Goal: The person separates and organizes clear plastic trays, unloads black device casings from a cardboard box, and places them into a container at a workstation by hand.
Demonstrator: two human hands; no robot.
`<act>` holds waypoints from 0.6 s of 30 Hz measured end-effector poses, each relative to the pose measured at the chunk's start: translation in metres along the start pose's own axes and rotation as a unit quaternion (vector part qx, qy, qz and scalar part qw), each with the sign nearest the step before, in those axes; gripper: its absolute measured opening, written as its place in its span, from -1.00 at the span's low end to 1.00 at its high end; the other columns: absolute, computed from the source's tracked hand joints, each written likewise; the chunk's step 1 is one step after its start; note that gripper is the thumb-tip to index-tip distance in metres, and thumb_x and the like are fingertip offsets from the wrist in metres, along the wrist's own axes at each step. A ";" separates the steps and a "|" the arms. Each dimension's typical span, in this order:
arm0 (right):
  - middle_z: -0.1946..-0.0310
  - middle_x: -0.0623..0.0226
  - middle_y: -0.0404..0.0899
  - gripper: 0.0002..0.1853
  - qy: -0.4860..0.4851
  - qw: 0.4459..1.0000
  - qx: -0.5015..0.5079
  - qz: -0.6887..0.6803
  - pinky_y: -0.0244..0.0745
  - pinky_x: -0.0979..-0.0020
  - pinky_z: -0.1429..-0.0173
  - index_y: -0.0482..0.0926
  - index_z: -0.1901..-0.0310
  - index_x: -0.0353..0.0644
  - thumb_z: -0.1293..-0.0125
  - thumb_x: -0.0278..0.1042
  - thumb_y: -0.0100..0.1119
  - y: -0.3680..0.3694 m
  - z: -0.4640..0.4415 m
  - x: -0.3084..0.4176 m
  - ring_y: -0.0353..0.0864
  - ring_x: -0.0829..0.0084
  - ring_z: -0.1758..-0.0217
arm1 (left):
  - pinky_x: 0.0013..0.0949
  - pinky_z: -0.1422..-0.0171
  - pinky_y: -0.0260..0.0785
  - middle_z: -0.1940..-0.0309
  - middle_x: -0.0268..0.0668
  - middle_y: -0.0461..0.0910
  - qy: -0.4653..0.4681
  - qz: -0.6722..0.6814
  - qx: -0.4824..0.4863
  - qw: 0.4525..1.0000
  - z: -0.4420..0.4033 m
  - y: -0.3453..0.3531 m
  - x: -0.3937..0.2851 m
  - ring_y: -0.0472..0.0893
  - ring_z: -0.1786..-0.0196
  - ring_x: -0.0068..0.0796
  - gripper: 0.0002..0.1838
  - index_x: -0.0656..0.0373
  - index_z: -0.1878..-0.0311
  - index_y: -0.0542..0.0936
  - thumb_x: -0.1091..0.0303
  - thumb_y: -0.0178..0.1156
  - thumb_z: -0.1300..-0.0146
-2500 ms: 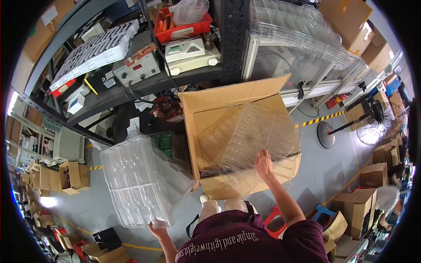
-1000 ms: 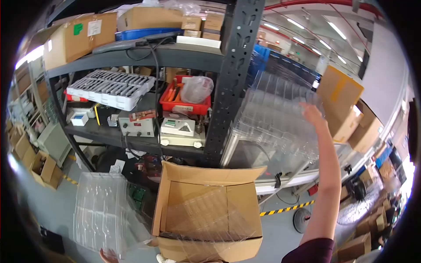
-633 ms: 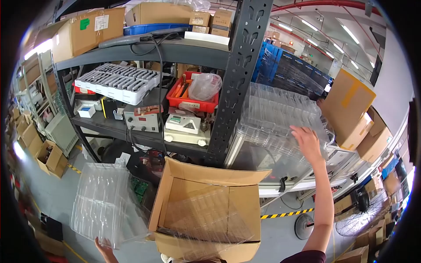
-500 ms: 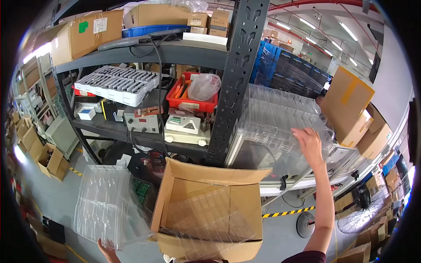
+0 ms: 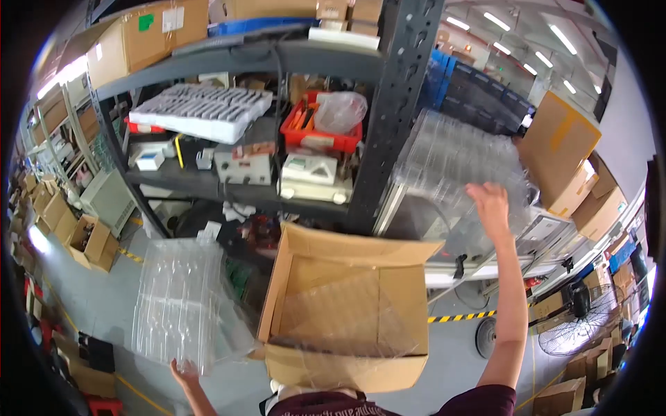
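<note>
My left hand [image 5: 184, 373] is closed on the lower edge of a stack of clear plastic trays [image 5: 170, 305] at the left, its fingertips at the rim. At the right, another stack of clear plastic trays [image 5: 454, 156] sits on a framed surface beside the shelf. My right hand [image 5: 489, 206] reaches up to that stack's near edge, fingers bent over it; the exact grip is blurred. Between my arms stands an open cardboard box [image 5: 385, 263]. A clear tray [image 5: 333, 319] lies slanted in it, over its front edge.
Ahead is a dark metal shelf [image 5: 326, 59] holding a white slotted tray [image 5: 201, 111], a red bin [image 5: 322, 132] and small devices. Cardboard boxes [image 5: 558, 152] stand at the right, with a floor fan [image 5: 579, 319] below. A green circuit board [image 5: 239, 277] is behind the left trays.
My view has tilted down, so the shelf sits higher and more of my shirt shows. Both hands stay at their tray stacks, with little other visible movement.
</note>
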State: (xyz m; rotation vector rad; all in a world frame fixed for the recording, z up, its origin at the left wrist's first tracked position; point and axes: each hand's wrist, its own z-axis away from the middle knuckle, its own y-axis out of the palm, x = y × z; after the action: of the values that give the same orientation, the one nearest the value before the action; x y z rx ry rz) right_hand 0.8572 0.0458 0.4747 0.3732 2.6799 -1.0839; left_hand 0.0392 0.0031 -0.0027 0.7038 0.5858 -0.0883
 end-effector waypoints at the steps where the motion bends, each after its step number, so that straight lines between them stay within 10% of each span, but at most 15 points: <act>1: 0.37 0.30 0.49 -0.82 -0.009 0.999 0.013 0.051 0.31 0.27 0.16 0.62 0.17 -0.05 -0.21 -0.40 0.06 0.005 0.003 0.001 0.42 0.24 0.25 | -0.25 0.11 0.37 0.15 -0.27 0.43 -0.024 0.006 0.023 0.999 0.000 -0.006 -0.009 0.45 0.15 -0.30 -0.57 -0.05 0.11 0.47 0.08 0.30 0.07; 6: 0.27 0.17 0.54 -0.77 0.027 0.992 -0.031 -0.123 0.38 0.27 0.04 0.58 0.12 -0.09 -0.17 -0.46 0.08 -0.040 0.019 0.119 0.48 0.17 0.15 | -0.05 -0.04 0.38 0.00 -0.12 0.35 -0.022 -0.058 0.013 0.998 0.049 0.028 -0.021 0.44 0.02 -0.18 -0.31 0.09 -0.19 0.24 0.19 0.29 0.02; 9: 0.25 0.16 0.58 -0.81 0.082 0.922 0.191 -0.326 0.44 0.24 0.07 0.57 0.16 -0.17 -0.18 -0.49 0.07 -0.029 0.111 0.186 0.55 0.12 0.17 | -0.01 -0.13 0.36 -0.03 -0.19 0.33 -0.024 -0.021 0.007 0.999 0.051 0.036 -0.021 0.44 -0.01 -0.21 -0.46 0.10 -0.09 0.35 0.31 0.24 0.02; 16: 0.55 0.18 0.61 -0.58 0.396 0.622 0.521 -0.429 0.50 0.37 0.34 0.60 0.36 -0.28 -0.28 -0.01 0.03 -0.010 0.360 0.307 0.62 0.37 0.49 | 0.05 -0.11 0.32 0.13 -0.19 0.50 -0.065 -0.058 0.025 0.996 0.036 0.029 -0.038 0.50 0.03 -0.23 -0.57 0.05 0.02 0.42 0.26 0.22 0.02; 18: 0.38 0.17 0.63 -0.47 0.547 0.424 0.580 -0.429 0.55 0.36 0.27 0.56 0.21 -0.28 -0.28 0.15 -0.01 -0.019 0.382 0.323 0.63 0.40 0.39 | 0.00 -0.11 0.35 0.13 -0.19 0.49 -0.077 -0.062 0.030 0.995 0.034 0.029 -0.041 0.51 0.05 -0.25 -0.55 0.10 0.00 0.41 0.28 0.22 0.01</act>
State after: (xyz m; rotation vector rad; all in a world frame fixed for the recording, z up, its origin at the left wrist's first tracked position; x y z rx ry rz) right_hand 0.5902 -0.1880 0.1224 -0.4486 1.8495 -4.2412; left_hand 0.0291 -0.0014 0.0570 0.7122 0.4807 -0.2754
